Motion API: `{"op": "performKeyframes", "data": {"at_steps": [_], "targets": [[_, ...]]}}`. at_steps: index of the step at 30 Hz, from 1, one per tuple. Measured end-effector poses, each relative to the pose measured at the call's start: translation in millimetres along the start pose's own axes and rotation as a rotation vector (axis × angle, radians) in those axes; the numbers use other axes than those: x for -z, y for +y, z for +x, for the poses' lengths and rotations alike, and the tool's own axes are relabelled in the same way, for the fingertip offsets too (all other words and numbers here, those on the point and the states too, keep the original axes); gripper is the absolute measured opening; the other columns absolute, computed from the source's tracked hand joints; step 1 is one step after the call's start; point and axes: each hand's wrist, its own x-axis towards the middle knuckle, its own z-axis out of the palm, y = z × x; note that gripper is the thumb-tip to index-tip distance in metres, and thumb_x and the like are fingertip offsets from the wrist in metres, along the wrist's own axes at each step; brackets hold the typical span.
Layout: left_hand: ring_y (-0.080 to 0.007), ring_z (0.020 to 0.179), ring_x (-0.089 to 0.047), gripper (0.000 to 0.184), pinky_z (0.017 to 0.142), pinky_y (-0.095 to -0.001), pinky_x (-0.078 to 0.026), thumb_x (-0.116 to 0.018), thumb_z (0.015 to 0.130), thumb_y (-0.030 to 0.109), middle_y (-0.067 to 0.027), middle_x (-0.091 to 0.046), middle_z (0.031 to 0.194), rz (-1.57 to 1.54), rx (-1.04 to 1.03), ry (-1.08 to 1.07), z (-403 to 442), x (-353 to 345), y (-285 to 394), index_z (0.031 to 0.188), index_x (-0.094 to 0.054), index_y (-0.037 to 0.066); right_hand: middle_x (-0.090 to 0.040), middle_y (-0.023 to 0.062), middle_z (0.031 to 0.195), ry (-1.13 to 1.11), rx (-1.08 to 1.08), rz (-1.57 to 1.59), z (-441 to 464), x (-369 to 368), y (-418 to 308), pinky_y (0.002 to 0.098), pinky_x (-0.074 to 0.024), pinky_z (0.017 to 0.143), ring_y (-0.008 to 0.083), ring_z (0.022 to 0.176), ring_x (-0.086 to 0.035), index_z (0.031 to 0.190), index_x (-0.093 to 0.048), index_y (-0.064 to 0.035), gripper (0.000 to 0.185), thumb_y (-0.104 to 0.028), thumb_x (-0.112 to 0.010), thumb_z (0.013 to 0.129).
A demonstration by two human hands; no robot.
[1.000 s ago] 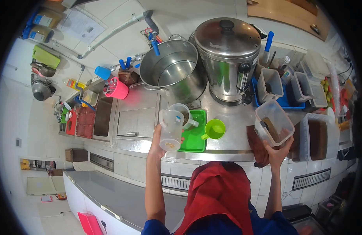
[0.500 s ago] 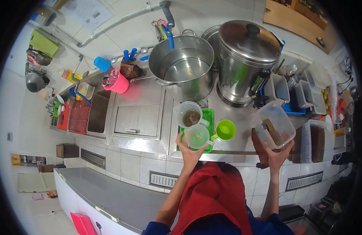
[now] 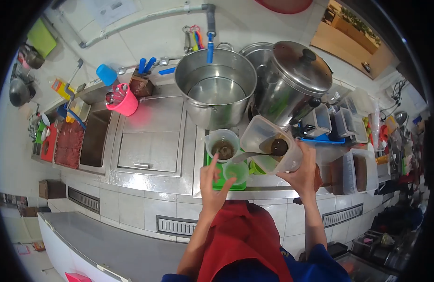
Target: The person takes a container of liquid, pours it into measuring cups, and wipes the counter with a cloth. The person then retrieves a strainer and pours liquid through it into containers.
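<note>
My right hand point(image 3: 299, 174) grips a clear plastic container point(image 3: 259, 131), tilted toward the left. A ladle point(image 3: 279, 147) with a dark bowl lies in it, its handle reaching out leftward. My left hand point(image 3: 213, 188) is open, index finger raised and thumb apart, in front of a measuring jug point(image 3: 222, 144) holding brownish liquid. Beside that hand is a small translucent cup point(image 3: 235, 173); whether the thumb touches it I cannot tell. Both vessels are on a green tray point(image 3: 209, 162). The container mostly hides a lime-green cup point(image 3: 255, 168).
Behind the jug stands a large steel pot point(image 3: 216, 110) under a blue tap point(image 3: 210, 49). A lidded steel urn point(image 3: 292, 80) is to its right. Plastic tubs point(image 3: 362, 171) line the right side; a pink cup of utensils point(image 3: 125, 101) and a sink point(image 3: 95, 141) are left.
The right hand has brought the container left, close to the jug, and tilted it, so the ladle handle now points left. My left hand has come off the small cup.
</note>
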Motion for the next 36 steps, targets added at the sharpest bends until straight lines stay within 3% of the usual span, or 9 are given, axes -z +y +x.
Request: {"op": "performKeyframes", "data": {"at_steps": [2, 3, 7, 9, 17, 20, 22, 32, 36], "targets": [[-0.0111, 0.088, -0.05, 0.06, 0.076, -0.0263, -0.045, -0.076, 0.085, 0.001, -0.0037, -0.052, 0.1, -0.364, 0.008, -0.07, 21.5, -5.1, 11.4, 0.141, -0.056, 0.004, -0.059, 0.0133, 0.126, -0.046, 0.039, -0.045, 12.0, -5.4, -12.0, 0.0442, -0.0487, 0.095, 0.037, 0.114, -0.054, 0.132, -0.049, -0.0043, 0.101, -0.01, -0.093, 0.042], [-0.0112, 0.075, -0.056, 0.042, 0.065, -0.0251, -0.046, -0.078, 0.086, 0.008, -0.0055, -0.062, 0.095, -0.375, -0.053, 0.024, 30.2, -7.3, 14.6, 0.127, -0.067, 0.008, -0.059, 0.0126, 0.126, -0.083, 0.063, -0.092, 17.8, -7.4, -17.7, 0.0448, -0.049, 0.095, 0.0367, 0.113, -0.054, 0.132, -0.05, -0.0049, 0.1, -0.011, -0.093, 0.042], [-0.0104, 0.072, -0.056, 0.027, 0.065, -0.0243, -0.046, -0.076, 0.088, 0.008, -0.0056, -0.064, 0.093, -0.432, -0.003, 0.099, 38.4, -7.5, 2.2, 0.115, -0.073, 0.006, -0.058, 0.0094, 0.126, -0.166, 0.097, -0.212, 28.4, -14.5, -34.3, 0.0445, -0.0491, 0.096, 0.0343, 0.112, -0.054, 0.131, -0.053, -0.0077, 0.093, -0.014, -0.091, 0.046], [-0.009, 0.082, -0.06, 0.018, 0.075, -0.0221, -0.048, -0.071, 0.093, 0.007, -0.0055, -0.066, 0.1, -0.404, 0.092, 0.029, 38.1, 1.0, -2.0, 0.11, -0.073, 0.002, -0.057, 0.009, 0.126, -0.194, 0.134, -0.248, 34.4, -14.7, -45.3, 0.0444, -0.049, 0.096, 0.0343, 0.113, -0.053, 0.131, -0.053, -0.0077, 0.092, -0.014, -0.09, 0.047], [-0.0085, 0.08, -0.062, 0.019, 0.073, -0.0225, -0.049, -0.069, 0.096, 0.013, -0.0055, -0.07, 0.1, -0.402, 0.15, 0.021, 42.6, 0.0, -32.2, 0.111, -0.073, 0.003, -0.056, 0.0087, 0.129, -0.256, 0.264, -0.392, 40.2, -29.3, -61.7, 0.0455, -0.0459, 0.101, 0.0348, 0.119, -0.05, 0.133, -0.054, -0.0083, 0.092, -0.012, -0.088, 0.047], [-0.0077, 0.08, -0.061, 0.019, 0.073, -0.0221, -0.049, -0.069, 0.096, 0.013, -0.0049, -0.07, 0.101, -0.446, 0.171, 0.021, 44.3, -1.3, -37.1, 0.111, -0.073, 0.003, -0.056, 0.0079, 0.129, -0.251, 0.275, -0.404, 42.0, -31.5, -65.0, 0.0476, -0.0421, 0.106, 0.0348, 0.12, -0.049, 0.133, -0.055, -0.0089, 0.091, -0.012, -0.087, 0.048], [-0.0074, 0.079, -0.06, 0.019, 0.073, -0.022, -0.049, -0.069, 0.096, 0.013, -0.0047, -0.07, 0.102, -0.473, 0.18, 0.025, 43.8, -2.1, -40.8, 0.111, -0.074, 0.003, -0.056, 0.0065, 0.13, -0.262, 0.275, -0.431, 41.9, -33.6, -64.0, 0.0529, -0.0345, 0.113, 0.0332, 0.119, -0.05, 0.135, -0.054, -0.011, 0.091, -0.014, -0.088, 0.051], [-0.0059, 0.08, -0.058, 0.02, 0.074, -0.0212, -0.048, -0.071, 0.094, 0.01, -0.0023, -0.07, 0.102, -0.57, 0.222, -0.002, 43.5, -5.7, -52.1, 0.112, -0.073, 0.003, -0.056, 0.0056, 0.132, -0.246, 0.329, -0.483, 48.7, -34.2, -71.1, 0.0539, -0.0313, 0.116, 0.0332, 0.123, -0.05, 0.134, -0.057, -0.0128, 0.089, -0.01, -0.087, 0.05], [-0.0054, 0.081, -0.057, 0.021, 0.074, -0.0212, -0.048, -0.07, 0.094, 0.01, -0.0021, -0.068, 0.1, -0.629, 0.234, 0.004, 42.0, -0.6, -46.6, 0.114, -0.073, 0.003, -0.057, 0.0048, 0.133, -0.257, 0.397, -0.515, 53.6, -33.8, -76.1, 0.0543, -0.0311, 0.116, 0.0334, 0.123, -0.051, 0.132, -0.059, -0.0141, 0.081, -0.009, -0.082, 0.055]]}}
